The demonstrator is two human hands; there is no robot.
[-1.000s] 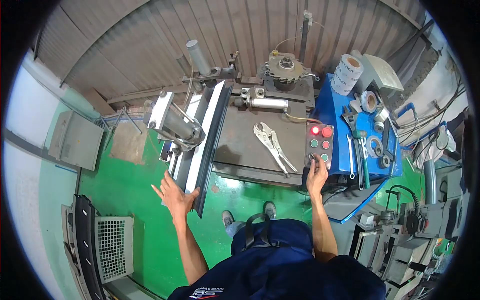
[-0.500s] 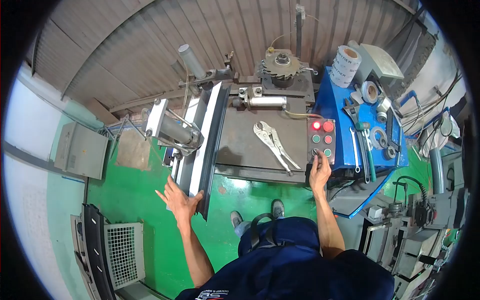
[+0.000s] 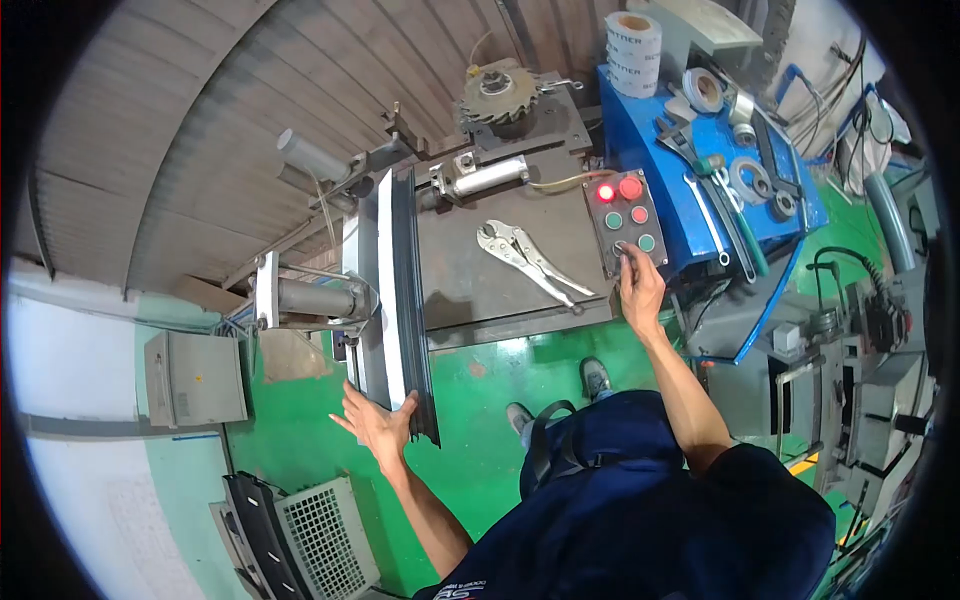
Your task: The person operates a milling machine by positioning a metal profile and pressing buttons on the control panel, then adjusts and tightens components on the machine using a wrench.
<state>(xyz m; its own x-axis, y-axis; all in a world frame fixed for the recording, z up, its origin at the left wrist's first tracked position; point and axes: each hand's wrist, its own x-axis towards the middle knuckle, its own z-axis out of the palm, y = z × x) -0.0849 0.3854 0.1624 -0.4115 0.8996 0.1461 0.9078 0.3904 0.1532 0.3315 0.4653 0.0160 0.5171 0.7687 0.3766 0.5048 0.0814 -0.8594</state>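
My left hand (image 3: 382, 428) grips the near end of a long black-and-white profile (image 3: 394, 290), its thumb on top and its fingers around the left side. The profile lies lengthwise in a machine fixture, beside a clamp cylinder (image 3: 315, 297). My right hand (image 3: 641, 290) is at the lower left of a control box (image 3: 627, 215), thumb and fingertips pinched on a small selector knob (image 3: 620, 249). A red lamp (image 3: 606, 193) glows on that box, above red and green buttons. Locking pliers (image 3: 530, 262) lie on the metal table between my hands.
A toothed saw blade (image 3: 499, 95) sits at the back of the machine, with a silver air cylinder (image 3: 488, 178) in front. On the right, a blue bench (image 3: 640, 130) carries wrenches, tape rolls and a large printed roll (image 3: 633, 58). A grated panel (image 3: 327, 535) stands at lower left.
The head view has turned and shifted, so the scene appears tilted. Both hands keep their places, the left on the profile and the right at the knob. The red lamp stays lit.
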